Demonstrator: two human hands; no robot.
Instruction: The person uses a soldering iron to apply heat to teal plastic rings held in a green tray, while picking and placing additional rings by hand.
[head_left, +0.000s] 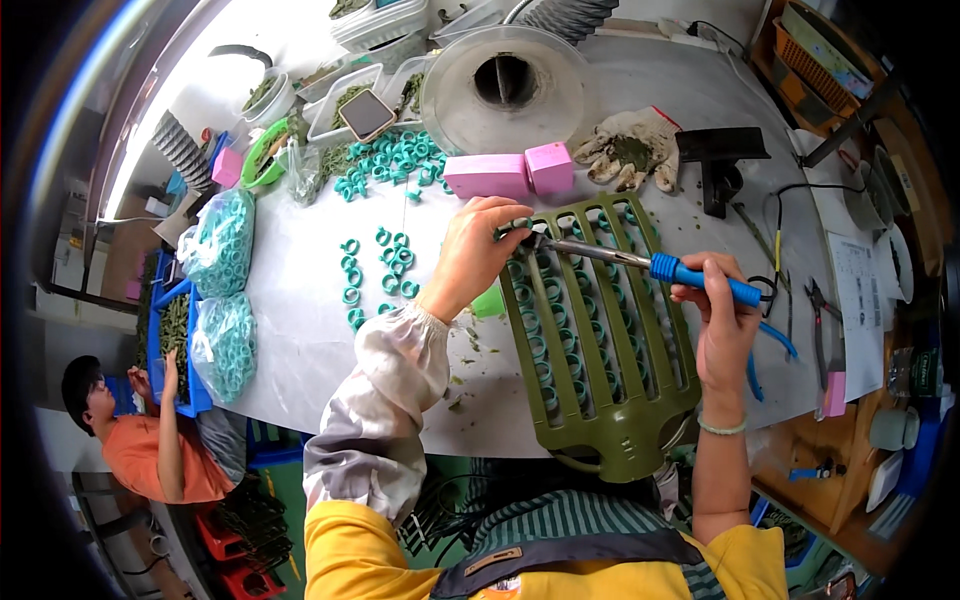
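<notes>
Head view shows your left hand (478,245) over the far left corner of the olive-green rack (630,425); its thumb and fingers pinch a small green piece (513,227); the metal tip of the blue-handled tool (705,279) is right by that piece, but I cannot tell if they touch. Your right hand (720,320) is to the right of the rack; its fingers are curled around the blue handle; the tool points left, across the far part of the rack. Teal rings (545,373) show in the gaps between the rack's bars; more loose rings (352,274) lie on the table (330,370) to the left, near your left sleeve; a ring pile (400,155) sits farther away; two pink blocks (487,176) sit just beyond your left hand; a dirty glove (630,150) lies far right of them.
</notes>
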